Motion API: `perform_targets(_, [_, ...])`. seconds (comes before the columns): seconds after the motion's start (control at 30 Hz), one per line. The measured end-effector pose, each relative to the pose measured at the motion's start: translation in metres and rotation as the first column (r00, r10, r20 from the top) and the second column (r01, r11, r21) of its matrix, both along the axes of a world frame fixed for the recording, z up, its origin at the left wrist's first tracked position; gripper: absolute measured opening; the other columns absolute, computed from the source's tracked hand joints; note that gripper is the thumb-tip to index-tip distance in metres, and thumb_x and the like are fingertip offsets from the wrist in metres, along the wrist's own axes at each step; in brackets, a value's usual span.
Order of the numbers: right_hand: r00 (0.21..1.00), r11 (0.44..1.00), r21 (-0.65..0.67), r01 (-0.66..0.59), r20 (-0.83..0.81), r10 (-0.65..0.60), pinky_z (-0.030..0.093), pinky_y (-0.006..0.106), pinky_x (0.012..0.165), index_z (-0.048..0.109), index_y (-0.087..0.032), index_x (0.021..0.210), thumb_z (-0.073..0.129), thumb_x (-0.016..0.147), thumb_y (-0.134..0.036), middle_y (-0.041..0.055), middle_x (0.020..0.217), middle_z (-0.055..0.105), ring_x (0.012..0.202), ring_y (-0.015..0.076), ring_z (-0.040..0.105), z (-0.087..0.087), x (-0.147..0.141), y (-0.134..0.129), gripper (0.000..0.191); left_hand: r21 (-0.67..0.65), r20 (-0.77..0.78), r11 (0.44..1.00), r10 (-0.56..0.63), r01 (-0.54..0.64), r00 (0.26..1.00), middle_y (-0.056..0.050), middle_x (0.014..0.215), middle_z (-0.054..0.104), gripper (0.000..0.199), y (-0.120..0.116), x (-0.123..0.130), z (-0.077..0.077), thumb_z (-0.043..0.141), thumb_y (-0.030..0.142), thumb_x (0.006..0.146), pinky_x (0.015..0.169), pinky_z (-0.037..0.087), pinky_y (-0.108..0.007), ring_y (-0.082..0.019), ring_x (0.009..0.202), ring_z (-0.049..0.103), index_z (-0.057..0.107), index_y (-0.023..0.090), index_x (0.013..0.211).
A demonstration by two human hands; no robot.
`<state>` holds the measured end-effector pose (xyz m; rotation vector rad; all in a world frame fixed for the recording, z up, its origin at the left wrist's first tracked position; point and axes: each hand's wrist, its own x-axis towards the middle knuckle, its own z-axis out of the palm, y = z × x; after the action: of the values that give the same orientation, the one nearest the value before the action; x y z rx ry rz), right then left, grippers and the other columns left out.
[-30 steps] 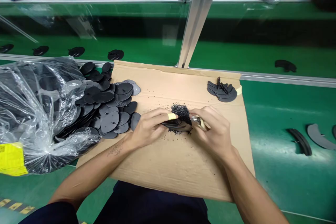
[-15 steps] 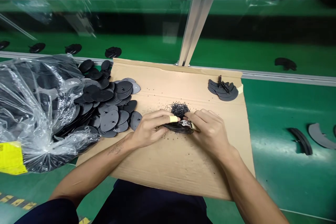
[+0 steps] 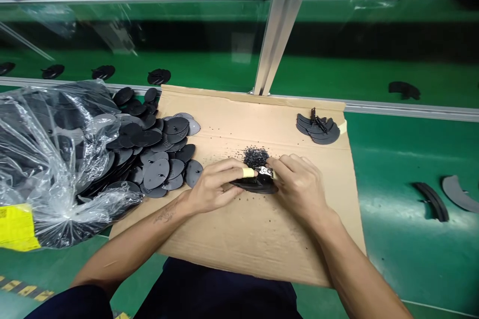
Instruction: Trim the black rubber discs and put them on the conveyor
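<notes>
left grip (image 3: 211, 187): closed around black plastic disc (image 3: 258, 187) | right grip (image 3: 299, 187): narrow, pinching small metal snips (image 3: 265, 172) | black plastic crumbs (image 3: 256, 157): just beyond both grips

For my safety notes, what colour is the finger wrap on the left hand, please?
Pale yellow finger wrap on the left hand, shown in the head view.

Left of a flat brown cardboard sheet (image 3: 262, 244), a crumpled clear plastic bag (image 3: 48, 159) of black discs with a bright yellow label (image 3: 17, 228); far ahead, a tall silver aluminium post (image 3: 279, 35); on the right, 2 curved dark pieces (image 3: 432, 202) on a glossy green conveyor belt (image 3: 392, 169).
</notes>
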<state>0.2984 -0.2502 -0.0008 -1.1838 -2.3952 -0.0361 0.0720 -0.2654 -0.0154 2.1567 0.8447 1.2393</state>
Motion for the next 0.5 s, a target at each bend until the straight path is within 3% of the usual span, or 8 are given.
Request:
perform_targets(0.17, [1.0,1.0,-0.01,-0.005,-0.014,0.005,0.033,0.033,0.066,0.069,-0.02,0.103,0.05,0.091,-0.004,0.0047,0.077,0.065,0.074,0.0193,0.051,-0.003,0.002,0.004,0.027,0.009,-0.061,0.995,0.103,-0.103,0.993,-0.008,0.101,0.073,0.025,0.001,0.001,0.0,0.061,0.012,0.093,0.077,0.06,-0.03,-0.016,0.09,0.069,0.07,0.017,0.116])
perform_targets(0.27, [0.983,0.997,-0.083,0.003,-0.181,-0.018,0.037,0.032,0.065,0.068,-0.02,0.105,0.053,0.092,-0.01,0.0049,0.079,0.065,0.073,0.0194,0.054,0.0,0.004,0.006,0.022,-0.019,-0.044,0.987,0.156,-0.157,0.987,-0.009,0.099,0.073,0.021,0.004,0.0,0.001,0.066,0.02,0.095,0.078,0.059,-0.03,-0.017,0.091,0.069,0.07,0.015,0.115])
perform_targets(0.33, [0.948,0.983,-0.17,-0.072,-0.319,0.014,0.043,0.032,0.066,0.067,-0.02,0.108,0.06,0.094,-0.019,0.0059,0.084,0.068,0.075,0.0201,0.059,0.005,0.003,0.005,0.017,-0.051,-0.041,0.984,0.171,-0.173,0.984,-0.009,0.097,0.074,0.019,0.005,0.0,0.002,0.066,0.022,0.096,0.078,0.059,-0.03,-0.017,0.09,0.069,0.071,0.015,0.113])
perform_targets(0.43, [0.882,0.948,-0.257,-0.188,-0.469,0.048,0.048,0.033,0.068,0.067,-0.02,0.101,0.066,0.094,-0.029,0.0067,0.085,0.07,0.076,0.0205,0.062,0.01,-0.003,0.001,0.011,-0.103,-0.027,0.981,0.162,-0.164,0.986,-0.009,0.095,0.074,0.018,0.005,0.001,0.002,0.067,0.026,0.096,0.078,0.058,-0.031,-0.018,0.088,0.069,0.074,0.016,0.11])
perform_targets(0.5, [0.859,0.934,-0.3,-0.193,-0.511,0.013,0.048,0.032,0.066,0.066,-0.02,0.09,0.066,0.094,-0.031,0.0054,0.079,0.069,0.072,0.0193,0.062,0.011,-0.007,-0.002,0.011,-0.172,0.016,0.976,0.136,-0.131,0.991,-0.01,0.095,0.076,0.027,0.005,0.0,0.002,0.067,0.038,0.097,0.077,0.059,-0.032,-0.019,0.088,0.071,0.075,0.016,0.11])
